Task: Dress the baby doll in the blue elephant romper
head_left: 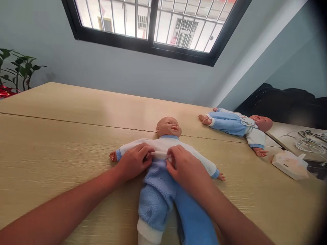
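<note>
A baby doll (169, 126) lies on its back on the table, arms spread, its head away from me. It wears a white top (184, 147) with blue neck and cuffs. At its waist the hem of the top is bunched up in a roll, and my left hand (136, 159) pinches it on one side. My right hand (184, 163) has its fingers closed on the hem at the other side. Below are blue trousers (159, 180): one leg looks fuzzy with a white cuff, the other smooth blue. My fingertips partly hide the cloth they hold.
A second baby doll (230, 123) in white and blue lies at the back right of the wooden table (63, 146). Near the right edge sits a white tissue pack (290, 164), with coiled white cables (310, 142) beyond it. A plant (24, 68) stands at far left.
</note>
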Tool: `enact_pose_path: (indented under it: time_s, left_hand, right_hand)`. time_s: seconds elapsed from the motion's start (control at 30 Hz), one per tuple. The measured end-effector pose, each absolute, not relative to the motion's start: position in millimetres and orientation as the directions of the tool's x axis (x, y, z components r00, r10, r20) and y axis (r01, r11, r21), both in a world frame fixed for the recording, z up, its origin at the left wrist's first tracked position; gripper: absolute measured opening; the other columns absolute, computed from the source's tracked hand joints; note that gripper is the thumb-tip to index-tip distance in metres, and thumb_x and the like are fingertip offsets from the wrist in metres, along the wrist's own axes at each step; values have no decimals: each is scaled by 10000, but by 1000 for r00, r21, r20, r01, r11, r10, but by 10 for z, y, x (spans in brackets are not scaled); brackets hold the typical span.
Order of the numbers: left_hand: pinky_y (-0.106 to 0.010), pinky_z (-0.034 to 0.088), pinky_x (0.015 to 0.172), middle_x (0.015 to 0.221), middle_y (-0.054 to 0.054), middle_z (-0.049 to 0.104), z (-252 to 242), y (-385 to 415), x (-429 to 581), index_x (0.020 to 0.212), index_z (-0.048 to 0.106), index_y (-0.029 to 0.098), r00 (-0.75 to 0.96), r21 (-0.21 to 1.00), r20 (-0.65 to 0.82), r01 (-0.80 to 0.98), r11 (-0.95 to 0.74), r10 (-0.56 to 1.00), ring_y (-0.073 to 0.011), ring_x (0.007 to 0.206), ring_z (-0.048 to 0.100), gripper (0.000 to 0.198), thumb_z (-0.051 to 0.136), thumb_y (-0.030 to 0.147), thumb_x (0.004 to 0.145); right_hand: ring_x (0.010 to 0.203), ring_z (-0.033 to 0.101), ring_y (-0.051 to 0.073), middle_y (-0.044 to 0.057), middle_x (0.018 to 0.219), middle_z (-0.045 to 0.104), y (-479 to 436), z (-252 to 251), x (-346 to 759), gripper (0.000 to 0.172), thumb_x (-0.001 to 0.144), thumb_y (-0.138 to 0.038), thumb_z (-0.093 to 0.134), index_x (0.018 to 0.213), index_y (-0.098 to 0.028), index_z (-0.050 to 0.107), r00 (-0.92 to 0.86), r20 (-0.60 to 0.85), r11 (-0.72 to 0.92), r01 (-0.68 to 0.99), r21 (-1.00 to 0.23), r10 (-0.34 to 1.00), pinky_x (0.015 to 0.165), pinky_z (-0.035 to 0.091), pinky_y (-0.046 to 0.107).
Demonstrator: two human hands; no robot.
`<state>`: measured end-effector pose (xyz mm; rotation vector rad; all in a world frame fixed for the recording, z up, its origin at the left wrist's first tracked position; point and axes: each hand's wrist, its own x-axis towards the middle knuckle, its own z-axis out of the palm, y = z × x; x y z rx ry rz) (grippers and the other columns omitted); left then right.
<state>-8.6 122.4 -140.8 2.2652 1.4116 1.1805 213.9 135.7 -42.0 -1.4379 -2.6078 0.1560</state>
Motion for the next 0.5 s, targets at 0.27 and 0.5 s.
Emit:
enact_pose_path:
  time_s: [0.27, 0.5]
  left_hand:
    - [-324, 537, 877, 1063, -42, 678, -1471, 1233, -113, 1051, 618, 220, 148, 531, 628, 636, -560, 764, -184, 972, 659, 69, 633, 179, 998]
    - [-351, 520, 901, 1095, -51, 663, -1408, 1179, -80, 1135, 689, 261, 368, 532, 587, 496, -686, 721, -207, 1007, 616, 206, 759, 289, 943]
  right_hand:
    - [780, 631, 259, 29, 808, 668, 1331, -510, 2349, 221, 865, -242, 816, 878, -218, 596, -640, 165, 661, 731, -170, 750, 677, 420, 354]
    - [858, 679, 212, 37, 1014, 757, 1329, -612, 2356, 104, 1015, -125, 569, 999, -223, 540, -760, 407, 862, 442, -248, 506, 747, 468, 336]
